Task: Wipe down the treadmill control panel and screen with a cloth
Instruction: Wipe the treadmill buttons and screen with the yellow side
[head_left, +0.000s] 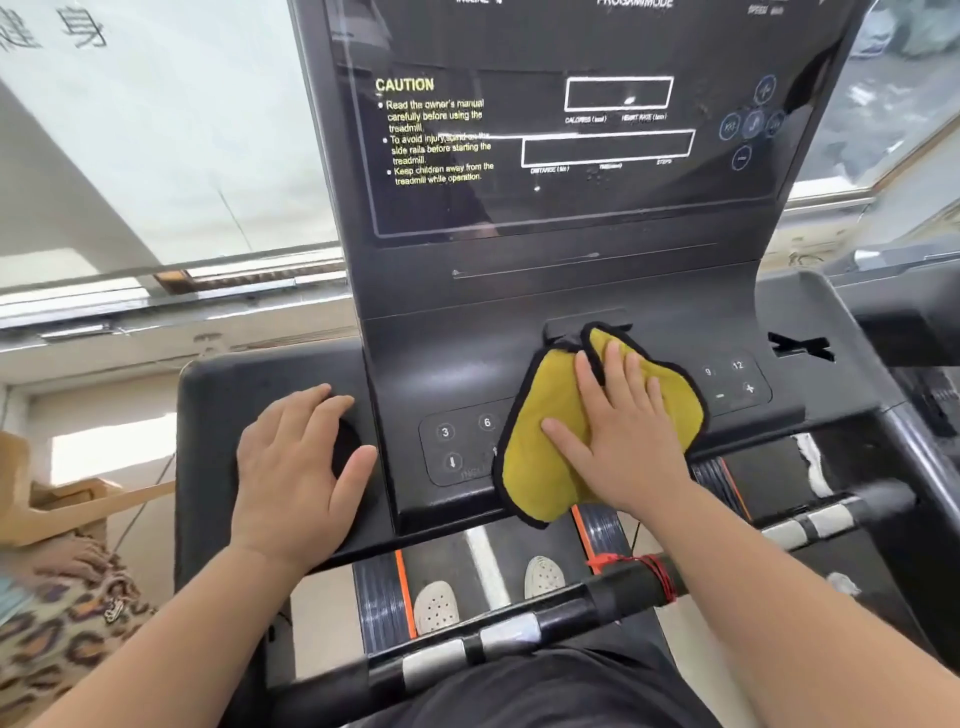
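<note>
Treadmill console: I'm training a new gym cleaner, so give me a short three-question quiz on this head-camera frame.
1. True or false: the right hand lies flat, fingers straight, on the yellow cloth.
2. Where does the left hand rest? A) on the screen; B) on the console's left wing; C) on the handlebar.
3. Short answer: which two numbered buttons show just left of the cloth on the control panel?

Key: 1 true; 2 B; 3 the 3 and the 6.
</note>
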